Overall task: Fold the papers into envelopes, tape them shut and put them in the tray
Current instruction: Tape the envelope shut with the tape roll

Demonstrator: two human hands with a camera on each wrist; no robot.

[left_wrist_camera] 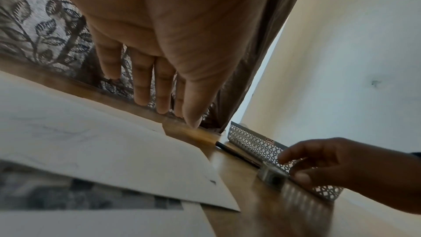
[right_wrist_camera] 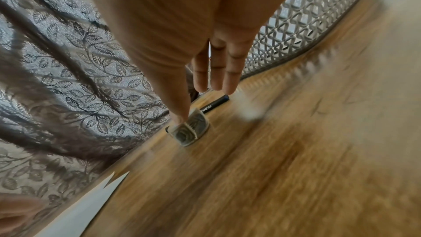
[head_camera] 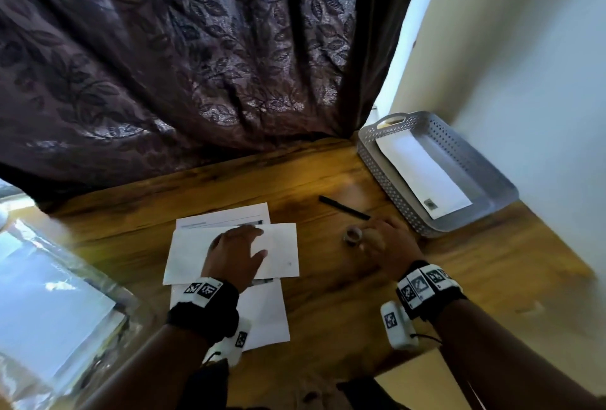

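Left hand (head_camera: 234, 254) lies flat, fingers straight, on a folded white paper (head_camera: 278, 247) at the middle of the wooden table (head_camera: 328, 295) in the head view, with a printed sheet (head_camera: 226, 217) showing above that fold and another white sheet (head_camera: 265, 314) below it. Right hand (head_camera: 392, 244) reaches to a small roll of clear tape (head_camera: 352, 235), its fingers loosely spread beside the roll; a black pen (head_camera: 344, 208) lies just beyond, and the grey perforated tray (head_camera: 492, 180) stands at the right by the wall, holding one white envelope (head_camera: 423, 173). A plastic sleeve of blank sheets (head_camera: 49, 304) sits at the far left under the dark leaf-patterned curtain (head_camera: 196, 49). From the left wrist, the fingers (left_wrist_camera: 142, 78) hang straight above the folded paper's top face (left_wrist_camera: 102, 150), holding nothing, while the right hand's thumb and fingers bracket the tape roll (left_wrist_camera: 272, 176) next to the tray wall (left_wrist_camera: 250, 141). From the right wrist, blurred, the thumb tip touches the top of the tape roll (right_wrist_camera: 191, 127) and the other fingers (right_wrist_camera: 230, 71) stretch out past it over the pen (right_wrist_camera: 214, 104); whether the roll is actually gripped cannot be told.
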